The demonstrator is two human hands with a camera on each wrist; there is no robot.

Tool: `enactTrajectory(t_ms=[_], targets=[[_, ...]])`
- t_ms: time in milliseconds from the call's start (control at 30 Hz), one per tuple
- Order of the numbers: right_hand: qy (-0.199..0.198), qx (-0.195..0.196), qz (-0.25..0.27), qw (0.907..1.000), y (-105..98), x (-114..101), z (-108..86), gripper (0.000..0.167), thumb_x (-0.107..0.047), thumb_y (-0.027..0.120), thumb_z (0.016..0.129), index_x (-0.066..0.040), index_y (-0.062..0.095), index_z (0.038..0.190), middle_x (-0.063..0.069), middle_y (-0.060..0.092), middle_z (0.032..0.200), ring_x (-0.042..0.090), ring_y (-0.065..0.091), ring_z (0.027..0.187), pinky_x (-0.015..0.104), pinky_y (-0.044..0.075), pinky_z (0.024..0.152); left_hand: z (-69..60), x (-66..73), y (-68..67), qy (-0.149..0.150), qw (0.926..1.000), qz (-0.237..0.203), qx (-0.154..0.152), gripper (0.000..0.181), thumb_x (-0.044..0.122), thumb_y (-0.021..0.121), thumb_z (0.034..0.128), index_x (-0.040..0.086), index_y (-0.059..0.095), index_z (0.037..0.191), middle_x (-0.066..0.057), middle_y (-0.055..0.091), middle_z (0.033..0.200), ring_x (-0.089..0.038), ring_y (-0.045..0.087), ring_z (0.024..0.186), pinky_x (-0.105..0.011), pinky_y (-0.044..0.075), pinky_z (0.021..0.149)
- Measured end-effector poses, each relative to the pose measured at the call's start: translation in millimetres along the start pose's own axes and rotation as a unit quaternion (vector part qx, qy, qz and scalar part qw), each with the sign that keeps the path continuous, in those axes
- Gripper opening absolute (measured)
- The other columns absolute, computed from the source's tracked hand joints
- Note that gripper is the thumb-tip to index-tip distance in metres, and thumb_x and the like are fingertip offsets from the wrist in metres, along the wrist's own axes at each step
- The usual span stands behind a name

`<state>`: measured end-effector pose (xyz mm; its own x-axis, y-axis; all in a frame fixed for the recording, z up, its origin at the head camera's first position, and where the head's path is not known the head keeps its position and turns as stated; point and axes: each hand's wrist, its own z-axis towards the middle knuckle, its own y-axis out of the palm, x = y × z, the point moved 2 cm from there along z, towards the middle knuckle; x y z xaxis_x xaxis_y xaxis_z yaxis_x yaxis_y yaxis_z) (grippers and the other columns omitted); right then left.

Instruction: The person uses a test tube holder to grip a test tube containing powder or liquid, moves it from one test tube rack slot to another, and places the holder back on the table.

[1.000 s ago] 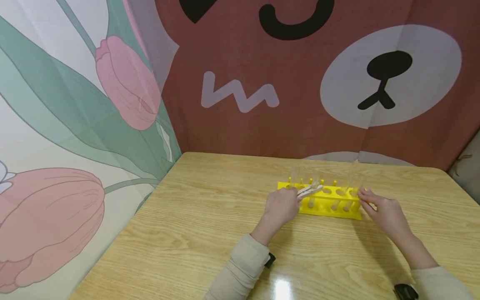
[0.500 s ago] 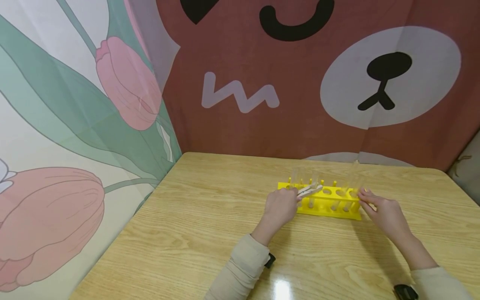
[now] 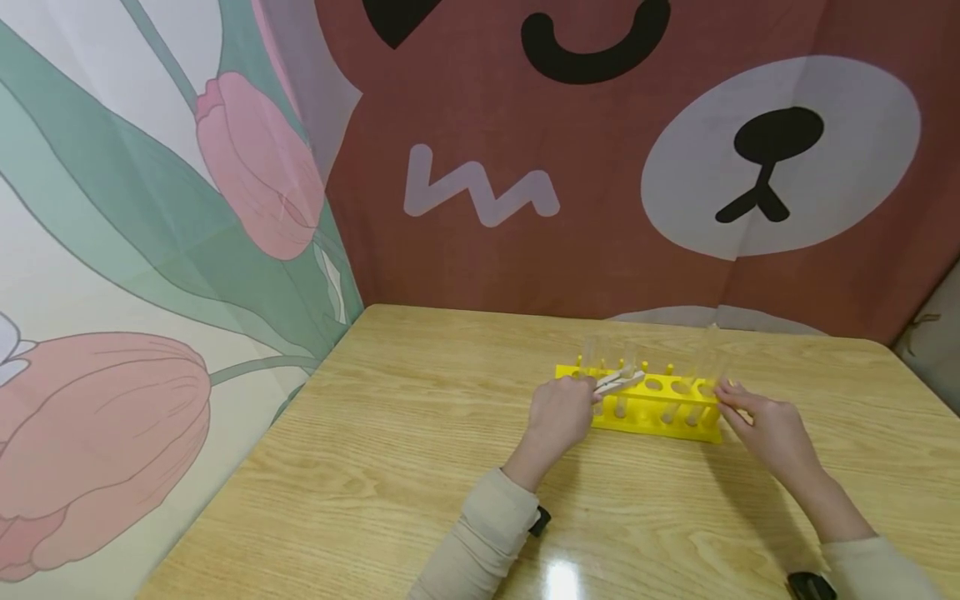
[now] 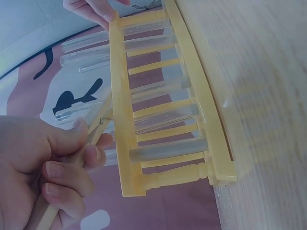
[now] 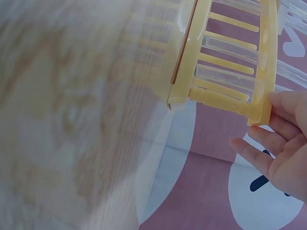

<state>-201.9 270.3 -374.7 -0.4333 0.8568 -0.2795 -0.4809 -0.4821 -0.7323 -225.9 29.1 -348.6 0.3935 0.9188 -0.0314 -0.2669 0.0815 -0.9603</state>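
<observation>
A yellow test tube rack (image 3: 652, 427) stands on the table, with several clear test tubes (image 4: 168, 149) upright in its holes. My left hand (image 3: 561, 412) grips a wooden test tube clamp (image 3: 621, 382) by its handle, fingers curled round it. The clamp's front end lies by a tube above the rack's top plate; whether it bites on the glass I cannot tell. At the rack's right end, my right hand (image 3: 768, 425) pinches the edge of the top plate between thumb and fingers. Its other fingers (image 5: 254, 153) extend below the plate, off the rack.
The wood-grain table (image 3: 420, 467) extends around the rack on all sides. Behind it hangs a brown bear-print cloth (image 3: 487, 267), and a tulip-print cloth (image 3: 150, 208) hangs on the left. Yellow pegs (image 3: 670, 367) stand along the rack's back edge.
The rack's base has shifted very slightly to the left. Both hands keep their holds, with the clamp in nearly the same place.
</observation>
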Motion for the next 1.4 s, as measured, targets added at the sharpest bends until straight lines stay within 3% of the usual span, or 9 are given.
enactTrajectory(t_ms=[233, 567, 933, 1400], targets=[[-0.018, 0.015, -0.011, 0.9997, 0.8, -0.6, -1.2, 0.025, 0.008, 0.069, 0.068, 0.012, 0.064, 0.092, 0.025, 0.059, 0.099, 0.041, 0.057, 0.085, 0.043, 0.047, 0.056, -0.2, 0.4, -0.1, 0.004, 1.0000, 0.008, 0.001, 0.024, 0.038, 0.048, 0.0895, 0.021, 0.065, 0.087, 0.007, 0.048, 0.060, -0.006, 0.038, 0.045, -0.020, 0.029, 0.036], [-0.003, 0.000, -0.008, 1.0000, 0.9, 1.5, -1.0, 0.025, 0.007, 0.069, 0.069, 0.012, 0.063, 0.094, 0.026, 0.057, 0.102, 0.041, 0.056, 0.088, 0.045, 0.047, 0.056, 0.8, 0.2, -1.1, 0.007, 0.9999, 0.006, 0.013, 0.022, 0.037, 0.050, 0.0893, 0.021, 0.064, 0.083, 0.007, 0.049, 0.059, -0.007, 0.040, 0.046, -0.021, 0.030, 0.036], [0.004, -0.008, -0.006, 0.9999, 0.8, 2.1, -0.1, 0.025, 0.007, 0.068, 0.071, 0.013, 0.062, 0.094, 0.026, 0.056, 0.103, 0.042, 0.055, 0.088, 0.046, 0.046, 0.060, 0.7, 0.5, -2.9, 0.002, 1.0000, 0.002, 0.002, 0.022, 0.038, 0.049, 0.0895, 0.022, 0.064, 0.085, 0.007, 0.045, 0.059, -0.008, 0.039, 0.046, -0.021, 0.029, 0.036], [0.006, -0.011, -0.010, 0.9999, 0.7, 1.9, -0.1, 0.026, 0.006, 0.068, 0.071, 0.013, 0.062, 0.095, 0.027, 0.056, 0.102, 0.042, 0.056, 0.088, 0.047, 0.046, 0.060, 1.0, 0.7, -3.8, 0.002, 0.9998, 0.017, 0.012, 0.021, 0.038, 0.049, 0.0892, 0.023, 0.064, 0.085, 0.007, 0.049, 0.059, -0.008, 0.042, 0.046, -0.022, 0.030, 0.036]])
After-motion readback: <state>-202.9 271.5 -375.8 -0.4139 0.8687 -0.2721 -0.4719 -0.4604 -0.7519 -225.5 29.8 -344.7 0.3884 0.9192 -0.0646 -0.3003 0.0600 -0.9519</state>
